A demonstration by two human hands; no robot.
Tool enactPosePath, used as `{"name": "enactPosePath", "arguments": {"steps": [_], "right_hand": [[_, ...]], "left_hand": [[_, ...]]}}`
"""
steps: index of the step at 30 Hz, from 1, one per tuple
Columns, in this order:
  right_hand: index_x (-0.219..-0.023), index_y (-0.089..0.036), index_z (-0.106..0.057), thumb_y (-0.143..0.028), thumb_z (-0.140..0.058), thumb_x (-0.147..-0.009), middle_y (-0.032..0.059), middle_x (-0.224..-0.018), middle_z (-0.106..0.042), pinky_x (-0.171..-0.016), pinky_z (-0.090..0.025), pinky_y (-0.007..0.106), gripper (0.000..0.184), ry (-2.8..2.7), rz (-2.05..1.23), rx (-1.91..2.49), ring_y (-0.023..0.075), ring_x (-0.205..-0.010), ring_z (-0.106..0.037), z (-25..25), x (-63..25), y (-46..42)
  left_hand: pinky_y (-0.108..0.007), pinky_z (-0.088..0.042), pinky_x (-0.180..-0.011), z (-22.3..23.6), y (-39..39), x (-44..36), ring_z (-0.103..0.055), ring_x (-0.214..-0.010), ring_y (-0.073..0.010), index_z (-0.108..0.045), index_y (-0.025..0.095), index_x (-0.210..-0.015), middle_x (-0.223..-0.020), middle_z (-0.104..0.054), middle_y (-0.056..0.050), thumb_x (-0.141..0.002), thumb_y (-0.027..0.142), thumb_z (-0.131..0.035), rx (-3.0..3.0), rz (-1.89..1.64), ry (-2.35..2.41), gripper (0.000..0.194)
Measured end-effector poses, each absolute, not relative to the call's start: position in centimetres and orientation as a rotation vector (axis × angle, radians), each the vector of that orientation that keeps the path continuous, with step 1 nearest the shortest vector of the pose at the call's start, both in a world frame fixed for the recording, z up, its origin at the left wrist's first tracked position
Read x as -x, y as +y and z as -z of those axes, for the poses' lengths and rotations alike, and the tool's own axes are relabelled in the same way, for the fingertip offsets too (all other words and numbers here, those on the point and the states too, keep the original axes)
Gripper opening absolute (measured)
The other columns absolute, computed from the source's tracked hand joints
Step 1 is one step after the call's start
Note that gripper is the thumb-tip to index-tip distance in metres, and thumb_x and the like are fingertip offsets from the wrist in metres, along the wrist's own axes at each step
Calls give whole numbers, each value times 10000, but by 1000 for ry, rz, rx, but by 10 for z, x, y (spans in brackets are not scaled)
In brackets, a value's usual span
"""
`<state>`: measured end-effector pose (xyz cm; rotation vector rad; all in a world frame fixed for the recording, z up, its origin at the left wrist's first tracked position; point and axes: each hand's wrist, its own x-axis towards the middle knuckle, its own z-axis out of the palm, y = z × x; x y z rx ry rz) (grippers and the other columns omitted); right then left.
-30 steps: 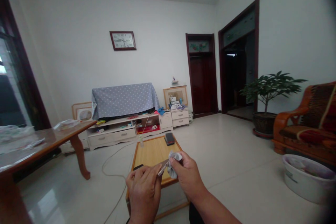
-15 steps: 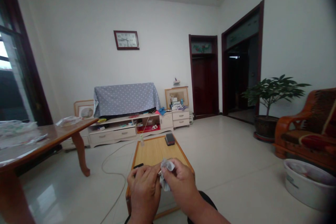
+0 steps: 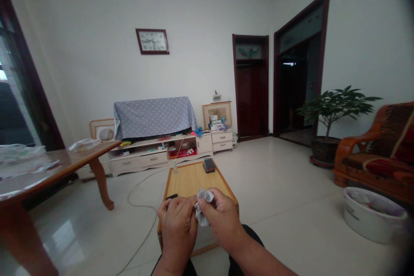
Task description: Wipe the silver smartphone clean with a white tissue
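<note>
Wide floor (image 3: 274, 198) R of tbl edge (image 3: 226, 181), L hand (image 3: 179, 222) curled on part-hidden item (image 3: 196, 205), R hand (image 3: 223, 213) pinching grey cloth (image 3: 202, 219)

The left hand (image 3: 179, 226) curls over a slim object (image 3: 196, 204), mostly hidden, whose tip shows between both hands' fingers. The right hand (image 3: 223, 215) pinches a crumpled pale cloth (image 3: 202, 217) at that tip. Below and beyond the fingers stands a small wooden table (image 3: 187, 182); a black object (image 3: 172, 197) lies just past the left fingers, a dark box (image 3: 209, 165) farther ahead.
</note>
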<state>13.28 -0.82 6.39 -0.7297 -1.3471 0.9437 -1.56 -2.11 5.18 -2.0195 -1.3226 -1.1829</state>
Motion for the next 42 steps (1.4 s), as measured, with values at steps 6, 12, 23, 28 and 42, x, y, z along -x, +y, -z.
{"name": "enactPosePath", "arguments": {"steps": [6,12,23,28,42], "right_hand": [[-841,-175,-633,-419,-665,-877,-6,-713,-597,-581,-444,241,249,-1283,-901,786,147,-646,-541,-66,-135,-4],[-824,-183,-646,-349,-645,-881,-4,-731,-621,-616,-449,238,176,-1417,-897,712,148,-674,-563,-73,-120,-21],[-794,-192,-635,-349,-631,-884,-13,-713,-616,-603,-428,235,181,-1475,-832,717,140,-663,-540,-69,-110,-19],[-855,-171,-638,-402,-649,-870,-8,-722,-606,-592,-448,240,232,-1328,-928,749,145,-658,-543,-75,-117,-3],[-835,-177,-635,-427,-671,-850,-20,-710,-602,-568,-439,237,253,-1264,-940,731,134,-627,-525,-80,-122,2]], "left_hand": [[-442,-304,-956,-56,-27,18,-636,-935,-216,-707,294,-1118,-972,-775,-25,-921,207,-570,1989,1161,-1326,255],[-442,-307,-954,-53,-31,23,-624,-946,-225,-712,267,-1052,-908,-751,-21,-900,177,-545,2007,1207,-1384,244],[-437,-303,-935,-53,-33,33,-634,-939,-221,-710,262,-1024,-897,-757,-16,-895,169,-538,1992,1208,-1392,234],[-429,-301,-939,-56,-35,36,-648,-932,-206,-707,297,-1090,-953,-773,-11,-926,239,-581,1954,1227,-1366,215],[-408,-322,-923,-62,-34,36,-651,-925,-206,-718,288,-1070,-946,-771,-18,-937,286,-589,1937,1257,-1333,185]]}}
